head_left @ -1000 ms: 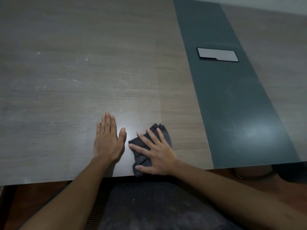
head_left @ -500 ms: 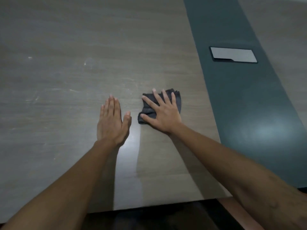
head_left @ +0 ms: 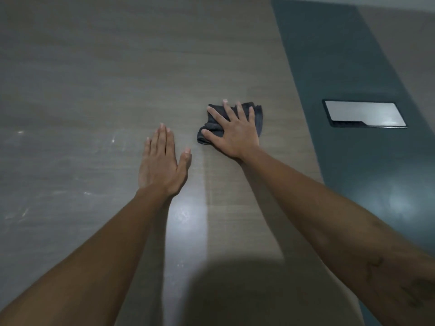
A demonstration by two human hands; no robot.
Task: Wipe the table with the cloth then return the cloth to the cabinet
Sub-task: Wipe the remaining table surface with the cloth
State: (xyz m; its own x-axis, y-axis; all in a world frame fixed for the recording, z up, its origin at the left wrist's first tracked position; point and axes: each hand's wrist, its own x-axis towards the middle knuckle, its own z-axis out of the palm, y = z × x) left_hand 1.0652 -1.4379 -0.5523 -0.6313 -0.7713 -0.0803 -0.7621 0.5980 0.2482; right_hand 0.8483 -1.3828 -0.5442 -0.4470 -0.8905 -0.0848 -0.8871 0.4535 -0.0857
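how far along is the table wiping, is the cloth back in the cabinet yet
Partly done, judging by the marks. Done: nothing looks finished; pale smudges show on the table at the left. In hand: the right hand presses the dark cloth flat on the wood, and the left hand rests flat beside it. Left: more wiping, then returning the cloth; no cabinet is in view.

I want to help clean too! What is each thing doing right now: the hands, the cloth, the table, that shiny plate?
Left hand: flat on the table, fingers straight, holding nothing.
Right hand: fingers spread, pressing the cloth down.
Dark cloth: crumpled, under the right hand.
Wooden table: smudged with pale streaks.
Metal plate: closed, flush in the dark strip.
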